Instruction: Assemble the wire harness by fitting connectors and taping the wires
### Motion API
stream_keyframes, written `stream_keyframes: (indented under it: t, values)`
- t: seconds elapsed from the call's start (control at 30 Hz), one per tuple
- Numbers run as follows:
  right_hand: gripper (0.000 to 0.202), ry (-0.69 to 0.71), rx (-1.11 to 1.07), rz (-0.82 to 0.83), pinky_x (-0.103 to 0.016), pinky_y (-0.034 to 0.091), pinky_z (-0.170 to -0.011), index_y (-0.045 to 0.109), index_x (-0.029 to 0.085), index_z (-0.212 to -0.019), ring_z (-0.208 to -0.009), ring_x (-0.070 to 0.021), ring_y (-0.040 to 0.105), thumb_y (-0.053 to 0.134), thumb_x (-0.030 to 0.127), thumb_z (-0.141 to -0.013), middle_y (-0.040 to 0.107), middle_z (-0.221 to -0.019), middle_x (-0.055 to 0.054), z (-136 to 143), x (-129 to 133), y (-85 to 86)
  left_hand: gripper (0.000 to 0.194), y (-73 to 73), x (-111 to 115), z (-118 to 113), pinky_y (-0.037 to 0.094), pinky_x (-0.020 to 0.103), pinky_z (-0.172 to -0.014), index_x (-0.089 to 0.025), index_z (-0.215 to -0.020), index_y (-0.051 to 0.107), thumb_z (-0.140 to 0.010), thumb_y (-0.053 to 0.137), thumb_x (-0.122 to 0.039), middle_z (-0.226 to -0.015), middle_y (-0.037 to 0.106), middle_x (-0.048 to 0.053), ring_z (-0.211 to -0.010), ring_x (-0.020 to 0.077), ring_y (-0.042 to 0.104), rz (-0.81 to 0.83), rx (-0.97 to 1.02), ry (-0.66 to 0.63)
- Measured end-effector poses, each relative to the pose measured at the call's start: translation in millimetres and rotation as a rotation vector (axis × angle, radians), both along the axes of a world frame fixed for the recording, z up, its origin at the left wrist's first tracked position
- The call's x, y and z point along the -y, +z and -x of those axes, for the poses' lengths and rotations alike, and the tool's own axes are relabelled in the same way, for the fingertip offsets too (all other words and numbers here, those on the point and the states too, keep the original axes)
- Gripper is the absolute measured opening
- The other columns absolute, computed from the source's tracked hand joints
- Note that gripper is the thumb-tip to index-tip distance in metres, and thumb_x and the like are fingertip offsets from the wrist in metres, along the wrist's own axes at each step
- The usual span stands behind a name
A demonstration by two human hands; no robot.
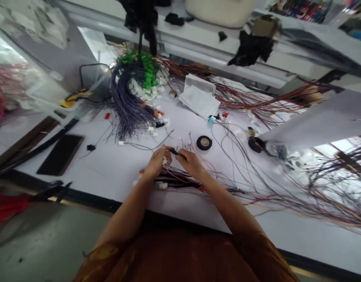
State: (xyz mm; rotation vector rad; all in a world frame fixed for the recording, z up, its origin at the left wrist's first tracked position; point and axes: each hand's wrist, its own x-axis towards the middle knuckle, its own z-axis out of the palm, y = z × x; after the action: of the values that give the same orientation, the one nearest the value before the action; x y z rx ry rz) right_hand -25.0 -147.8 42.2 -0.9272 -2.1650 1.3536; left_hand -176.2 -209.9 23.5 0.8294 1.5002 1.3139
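Both hands meet over the middle of the white table [110, 164]. My left hand [159, 159] is closed on one end of a small black piece [174, 151], with a white connector [165, 159] at its fingers. From the other side my right hand [188, 160] pinches the same black piece. Thin red and dark wires [183, 178] run below the hands and off to the right. A roll of black tape [204, 143] lies just right of the hands. Loose wire ends stand out beyond the fingertips.
Purple wires [121, 102] with green and white connectors lie at the back left. Papers [199, 100] rest behind the hands, near red wire bundles [257, 102]. A dark flat case [60, 154] is at left; another black roll [256, 145] is at right. A shelf edge [215, 60] crosses the back.
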Motion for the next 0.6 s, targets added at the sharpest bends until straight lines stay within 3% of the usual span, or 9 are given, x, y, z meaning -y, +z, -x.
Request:
stream_keyframes:
  t: [0.13, 0.27, 0.4, 0.5, 0.6]
  values:
    - [0.024, -0.025, 0.036, -0.019, -0.025, 0.026, -0.058, 0.045, 0.020, -0.068, -0.057, -0.0099, 0.036, 0.050, 0.032, -0.089, 0.038, -0.059, 0.006, -1.8, 8.6, -2.9, 0.052, -3.1, 2.0, 2.5, 0.040, 0.027, -0.062, -0.016, -0.095, 0.066, -0.090, 0.046, -0.063, -0.054, 0.053, -0.002, -0.055, 0.0127, 0.049, -0.086, 0.037, -0.071]
    - [0.026, 0.002, 0.030, -0.030, -0.024, 0.030, -0.062, 0.054, 0.018, -0.070, -0.061, -0.0095, 0.042, 0.049, 0.032, -0.091, 0.047, -0.062, 0.004, -4.6, 10.6, -1.1, 0.043, -5.2, 2.5, 6.0, 0.040, 0.025, -0.064, -0.015, -0.089, 0.066, -0.089, 0.054, -0.057, -0.054, 0.052, -0.004, -0.054, 0.0110, 0.048, -0.114, 0.030, -0.170]
    - [0.026, 0.043, 0.005, 0.062, -0.022, 0.035, -0.066, 0.062, 0.016, -0.075, -0.065, -0.0098, 0.049, 0.048, 0.028, -0.092, 0.056, -0.067, 0.002, 0.4, 8.2, -1.0, 0.042, -5.1, 3.0, 8.1, 0.042, 0.025, -0.065, -0.015, -0.090, 0.065, -0.090, 0.054, -0.055, -0.054, 0.054, -0.003, -0.058, 0.0124, 0.053, -0.115, 0.001, -0.207]
    - [0.028, 0.074, 0.032, 0.121, -0.022, 0.036, -0.065, 0.068, 0.015, -0.079, -0.061, -0.0092, 0.048, 0.046, 0.025, -0.093, 0.055, -0.063, 0.003, -3.2, 9.4, 1.7, 0.039, -5.6, 4.2, 7.7, 0.040, 0.023, -0.060, -0.015, -0.090, 0.064, -0.089, 0.056, -0.053, -0.052, 0.054, -0.003, -0.054, 0.0111, 0.051, -0.100, 0.021, -0.199]
    - [0.029, 0.054, 0.131, 0.120, -0.022, 0.036, -0.061, 0.071, 0.015, -0.082, -0.058, -0.0090, 0.047, 0.047, 0.027, -0.093, 0.053, -0.060, 0.003, -26.7, 11.8, 3.6, 0.037, -7.4, 4.4, 7.3, 0.029, 0.021, -0.048, -0.016, -0.084, 0.062, -0.088, 0.057, -0.053, -0.047, 0.051, -0.004, -0.043, 0.0085, 0.040, -0.038, 0.074, -0.121]
